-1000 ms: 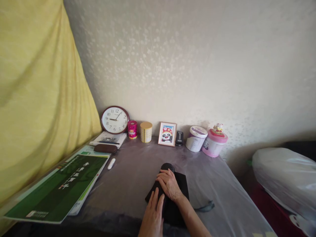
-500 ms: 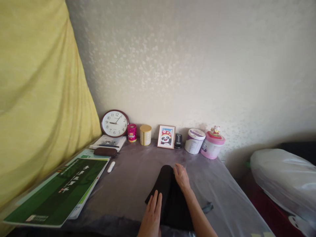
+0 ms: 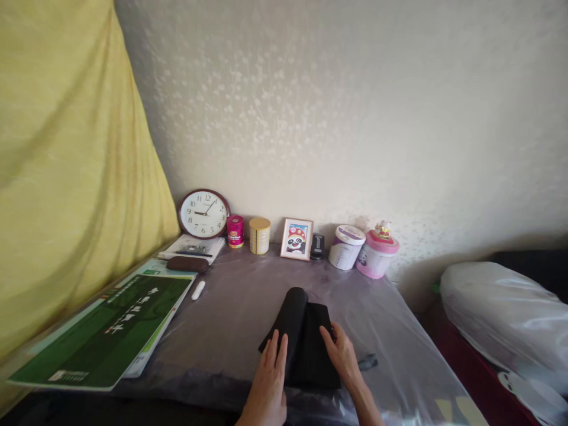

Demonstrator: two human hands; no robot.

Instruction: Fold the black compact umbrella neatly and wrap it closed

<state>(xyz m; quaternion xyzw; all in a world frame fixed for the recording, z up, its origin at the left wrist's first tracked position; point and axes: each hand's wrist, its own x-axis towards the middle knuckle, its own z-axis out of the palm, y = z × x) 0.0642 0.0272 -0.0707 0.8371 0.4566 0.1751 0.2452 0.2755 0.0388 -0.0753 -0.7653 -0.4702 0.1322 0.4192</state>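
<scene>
A black folded cloth [image 3: 315, 349] lies near the front of the table, its left part bulging into a rounded fold and its right part flat. What kind of item it is, I cannot tell. My left hand [image 3: 270, 373] rests on the left side of the fold, fingers stretched out and open. At the cloth's right edge is my right hand [image 3: 344, 353], its thumb lying on the black surface and apart from the other fingers, which are partly hidden. Just right of that hand lies a small dark grey strip [image 3: 368, 361].
A plastic-covered table [image 3: 239, 319] carries green booklets [image 3: 110, 331], a brown case [image 3: 187, 264] and a white stick-like object [image 3: 198, 290] at left. Along the wall stand a clock [image 3: 190, 219], a pink can [image 3: 235, 231], a yellow-lidded can [image 3: 260, 236], a picture frame [image 3: 296, 239] and two tubs [image 3: 347, 247].
My right hand has moved from the cloth's top down to its right edge. The cloth's right part now lies visible beside the rounded fold. My left hand stays on the left side.
</scene>
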